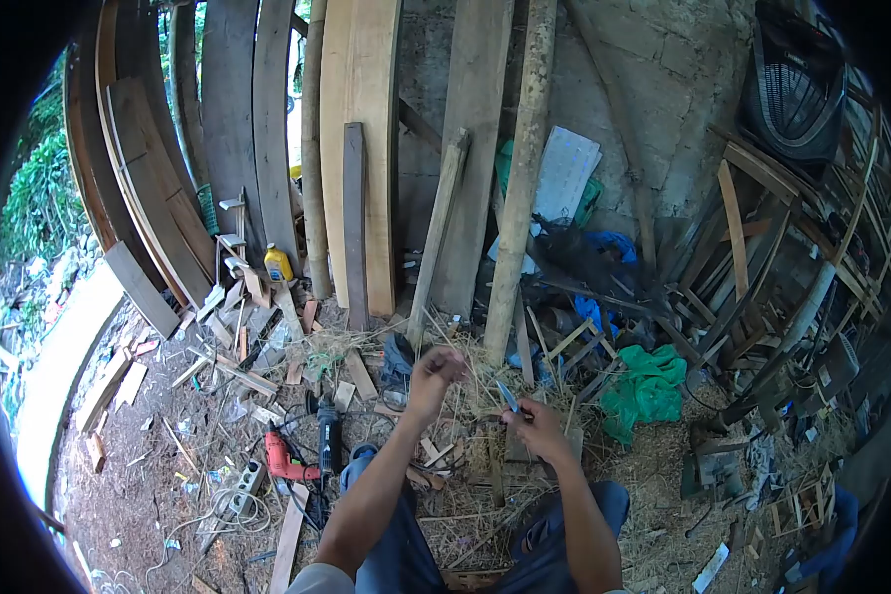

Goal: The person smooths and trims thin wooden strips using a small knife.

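My right hand is closed around a knife, its blade pointing up and to the left. To the left of the blade and farther forward, my left hand has its fingers curled together. Whatever lies between those fingers is too small to make out. Thin straw-like shavings lie below and between the hands. A gap separates the blade from my left hand.
A red drill, a dark power tool and a power strip lie on the littered ground at left. Tall planks and a pole lean ahead. At right are a green plastic sheet and piled wood strips.
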A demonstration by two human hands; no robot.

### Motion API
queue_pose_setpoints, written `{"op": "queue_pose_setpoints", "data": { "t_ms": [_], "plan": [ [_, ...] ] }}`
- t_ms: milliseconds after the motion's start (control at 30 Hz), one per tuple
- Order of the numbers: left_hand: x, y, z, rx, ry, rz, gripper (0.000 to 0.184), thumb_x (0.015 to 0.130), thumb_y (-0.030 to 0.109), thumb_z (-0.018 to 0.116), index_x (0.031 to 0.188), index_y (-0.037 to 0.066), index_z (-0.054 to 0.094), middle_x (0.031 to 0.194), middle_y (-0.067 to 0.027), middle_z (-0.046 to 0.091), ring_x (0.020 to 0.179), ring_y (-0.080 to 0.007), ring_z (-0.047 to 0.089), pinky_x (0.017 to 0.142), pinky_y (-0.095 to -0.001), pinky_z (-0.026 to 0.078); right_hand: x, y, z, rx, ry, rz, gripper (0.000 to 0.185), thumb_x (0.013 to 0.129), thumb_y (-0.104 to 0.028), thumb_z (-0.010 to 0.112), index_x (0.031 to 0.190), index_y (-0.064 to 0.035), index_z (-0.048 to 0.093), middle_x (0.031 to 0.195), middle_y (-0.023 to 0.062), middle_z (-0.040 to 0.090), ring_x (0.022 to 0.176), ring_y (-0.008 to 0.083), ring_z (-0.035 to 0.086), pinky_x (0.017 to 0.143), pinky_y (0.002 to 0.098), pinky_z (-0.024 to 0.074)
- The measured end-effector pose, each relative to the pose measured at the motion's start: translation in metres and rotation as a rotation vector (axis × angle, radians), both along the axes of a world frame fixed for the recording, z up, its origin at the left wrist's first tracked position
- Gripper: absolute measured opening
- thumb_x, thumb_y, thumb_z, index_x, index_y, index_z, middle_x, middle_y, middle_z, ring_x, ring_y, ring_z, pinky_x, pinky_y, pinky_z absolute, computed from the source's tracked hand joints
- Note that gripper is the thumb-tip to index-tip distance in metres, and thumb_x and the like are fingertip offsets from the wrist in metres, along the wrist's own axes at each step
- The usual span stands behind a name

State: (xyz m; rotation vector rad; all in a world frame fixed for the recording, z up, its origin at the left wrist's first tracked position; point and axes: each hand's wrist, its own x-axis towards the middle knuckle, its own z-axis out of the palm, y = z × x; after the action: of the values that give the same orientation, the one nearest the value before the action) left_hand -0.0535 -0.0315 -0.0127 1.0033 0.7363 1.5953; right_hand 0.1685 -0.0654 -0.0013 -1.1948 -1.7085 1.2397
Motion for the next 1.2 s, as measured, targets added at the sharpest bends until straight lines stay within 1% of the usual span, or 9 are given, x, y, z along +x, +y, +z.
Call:
{"op": "queue_pose_setpoints", "data": {
  "t_ms": [500,600,667,700,800,900,967,1100,1200],
  "plan": [
    [-0.025,0.002,0.004,-0.024,-0.133,0.271,0.021,0.094,0.022,0.057,0.094,0.002,0.056,0.084,-0.0084,0.062,0.075,-0.0176,0.063,0.069,-0.0314,0.053,0.016,-0.006,0.009,-0.146,-0.16,-0.011,0.026,0.092,-0.026,0.06,0.105,-0.0031,0.062,0.082,0.0053,0.062,0.066,0.0118,0.052,0.062,0.0318,0.043],
    [-0.014,0.002,-0.027,0.004,0.217,-0.023,0.011,0.087,0.004,0.056,0.098,0.003,0.058,0.09,-0.0095,0.064,0.083,-0.0204,0.065,0.074,-0.0323,0.054,0.024,0.004,0.001,-0.178,0.037,-0.061,0.025,0.092,-0.026,0.059,0.103,-0.0035,0.063,0.079,0.0039,0.06,0.06,0.0098,0.048,0.057,0.029,0.0405],
    [-0.014,0.0,-0.073,0.351,1.315,0.232,0.023,0.082,0.004,0.055,0.104,0.003,0.058,0.095,-0.0134,0.066,0.087,-0.0285,0.066,0.076,-0.0365,0.053,0.036,0.011,-0.002,-0.169,0.045,-0.105,0.024,0.091,-0.025,0.061,0.103,-0.0038,0.061,0.071,-0.0004,0.051,0.056,0.0073,0.044,0.051,0.0265,0.0368],
    [-0.011,-0.004,-0.072,0.355,1.316,0.228,0.023,0.082,0.004,0.055,0.104,0.003,0.058,0.095,-0.0134,0.066,0.087,-0.0285,0.066,0.076,-0.0365,0.053,0.04,0.015,-0.002,-0.157,0.052,-0.137,0.023,0.091,-0.024,0.063,0.103,-0.0041,0.06,0.062,-0.0046,0.043,0.052,0.0049,0.039,0.046,0.024,0.0331],
    [0.005,-0.028,-0.03,-0.019,1.563,-0.251,0.026,0.082,0.01,0.055,0.106,0.001,0.058,0.097,-0.0213,0.065,0.095,-0.0351,0.063,0.077,-0.0437,0.052,0.037,0.01,0.01,-0.189,0.004,-0.191,0.027,0.091,-0.029,0.06,0.095,-0.0025,0.063,0.07,0.0024,0.056,0.059,0.0097,0.045,0.055,0.0296,0.039],
    [0.017,-0.031,0.008,-0.752,0.776,-0.777,0.024,0.081,0.012,0.056,0.102,0.002,0.062,0.1,-0.0224,0.064,0.088,-0.039,0.063,0.076,-0.0447,0.051,0.039,0.012,0.009,-0.044,-0.059,-0.181,0.029,0.091,-0.03,0.06,0.092,-0.0015,0.063,0.068,0.0049,0.056,0.059,0.0134,0.047,0.057,0.0323,0.0397],
    [0.015,-0.033,-0.018,0.085,1.655,-0.137,0.024,0.082,0.014,0.059,0.102,0.001,0.061,0.096,-0.0195,0.065,0.08,-0.0388,0.064,0.073,-0.0435,0.052,0.045,0.019,0.001,0.009,-0.112,-0.175,0.029,0.09,-0.03,0.06,0.092,-0.0013,0.063,0.069,0.0068,0.056,0.059,0.0154,0.047,0.058,0.0338,0.0399],
    [0.046,-0.04,0.067,-0.148,1.307,-0.164,0.024,0.082,0.006,0.058,0.106,0.003,0.06,0.092,-0.0159,0.064,0.078,-0.0362,0.063,0.074,-0.0435,0.05,0.06,0.026,-0.004,0.132,-0.17,-0.161,0.027,0.089,-0.028,0.062,0.095,-0.0016,0.064,0.07,0.0104,0.056,0.061,0.019,0.049,0.06,0.0368,0.0401],
    [0.055,-0.021,0.078,0.634,1.264,0.285,0.017,0.081,0.003,0.06,0.097,0.002,0.063,0.086,-0.014,0.064,0.074,-0.0341,0.062,0.069,-0.0409,0.049,0.066,0.023,0.007,0.093,-0.198,-0.092,0.026,0.088,-0.027,0.063,0.095,-0.0019,0.065,0.072,0.0115,0.058,0.063,0.0184,0.051,0.061,0.0359,0.0408]
  ]
}}
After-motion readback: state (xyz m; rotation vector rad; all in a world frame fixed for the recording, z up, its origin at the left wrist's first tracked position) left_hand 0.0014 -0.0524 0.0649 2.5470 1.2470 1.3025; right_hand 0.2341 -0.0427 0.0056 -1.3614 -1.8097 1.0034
